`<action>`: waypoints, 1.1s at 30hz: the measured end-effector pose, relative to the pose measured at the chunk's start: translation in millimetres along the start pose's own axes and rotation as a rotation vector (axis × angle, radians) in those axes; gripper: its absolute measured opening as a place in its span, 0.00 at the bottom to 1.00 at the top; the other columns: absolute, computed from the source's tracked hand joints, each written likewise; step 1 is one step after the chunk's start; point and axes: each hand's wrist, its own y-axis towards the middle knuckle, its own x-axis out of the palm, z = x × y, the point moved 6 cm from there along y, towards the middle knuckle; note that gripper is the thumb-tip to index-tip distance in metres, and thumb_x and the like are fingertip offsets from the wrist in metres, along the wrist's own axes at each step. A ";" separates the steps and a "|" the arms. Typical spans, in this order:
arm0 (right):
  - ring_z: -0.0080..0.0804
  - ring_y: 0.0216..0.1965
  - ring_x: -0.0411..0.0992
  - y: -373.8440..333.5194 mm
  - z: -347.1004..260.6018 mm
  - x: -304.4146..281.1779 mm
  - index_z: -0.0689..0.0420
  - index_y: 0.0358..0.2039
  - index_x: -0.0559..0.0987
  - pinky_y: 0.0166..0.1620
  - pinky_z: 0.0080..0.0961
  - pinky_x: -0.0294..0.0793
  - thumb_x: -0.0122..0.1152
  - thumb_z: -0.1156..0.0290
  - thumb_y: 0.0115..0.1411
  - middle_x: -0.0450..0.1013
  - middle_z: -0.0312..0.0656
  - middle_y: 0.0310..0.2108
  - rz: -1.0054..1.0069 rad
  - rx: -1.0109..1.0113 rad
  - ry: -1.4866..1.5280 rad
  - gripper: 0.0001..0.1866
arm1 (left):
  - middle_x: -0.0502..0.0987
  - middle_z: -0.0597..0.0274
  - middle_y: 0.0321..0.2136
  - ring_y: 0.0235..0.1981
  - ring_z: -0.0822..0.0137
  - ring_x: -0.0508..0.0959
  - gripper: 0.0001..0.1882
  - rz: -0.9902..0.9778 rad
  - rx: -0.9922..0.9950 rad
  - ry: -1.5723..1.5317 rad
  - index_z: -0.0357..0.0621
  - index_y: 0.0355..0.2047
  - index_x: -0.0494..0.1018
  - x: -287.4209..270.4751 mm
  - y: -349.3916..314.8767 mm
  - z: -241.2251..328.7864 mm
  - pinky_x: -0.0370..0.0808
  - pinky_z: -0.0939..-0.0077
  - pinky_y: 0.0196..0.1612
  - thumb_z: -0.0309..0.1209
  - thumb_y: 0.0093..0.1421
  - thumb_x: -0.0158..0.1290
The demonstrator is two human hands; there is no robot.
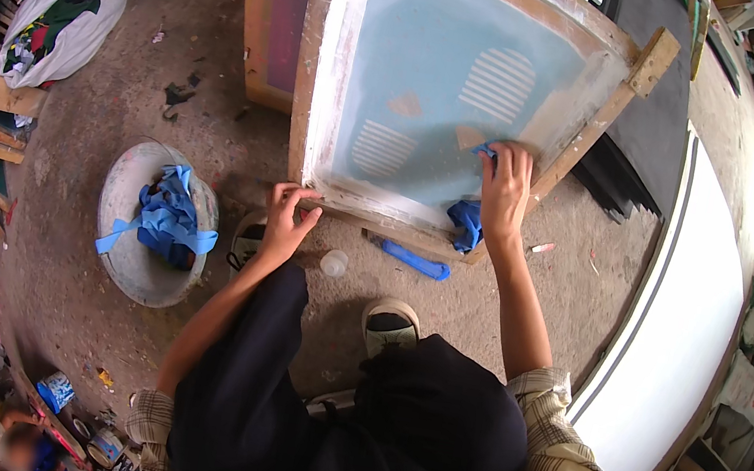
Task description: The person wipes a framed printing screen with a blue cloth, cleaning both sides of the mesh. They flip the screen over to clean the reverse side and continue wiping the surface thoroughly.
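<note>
Left hand (282,225) rests loosely open on the screen frame (306,86) — right hand (505,192) pinches blue cloth (484,148)

Framed screen (406,53), tilted, in a worn, pale-stained wooden frame (310,57); light-blue mesh, apparently taut, bearing two rounded, white-striped shapes, upper right and lower left, with two small tan patches between; blue cloth (466,224), crumpled, partly hidden, at the screen's lower right, overlapping the frame's lower edge.
</note>
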 end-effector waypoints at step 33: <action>0.30 0.45 0.62 -4.5 4.1 11.3 0.52 0.32 0.76 0.45 0.32 0.64 0.61 0.83 0.40 0.69 0.34 0.36 -0.244 -0.432 -0.484 0.16 | 0.66 0.57 0.41 0.48 0.55 0.65 0.16 -0.006 0.061 0.020 0.45 0.42 0.72 -4.0 4.5 9.2 0.62 0.63 0.52 0.32 0.53 0.58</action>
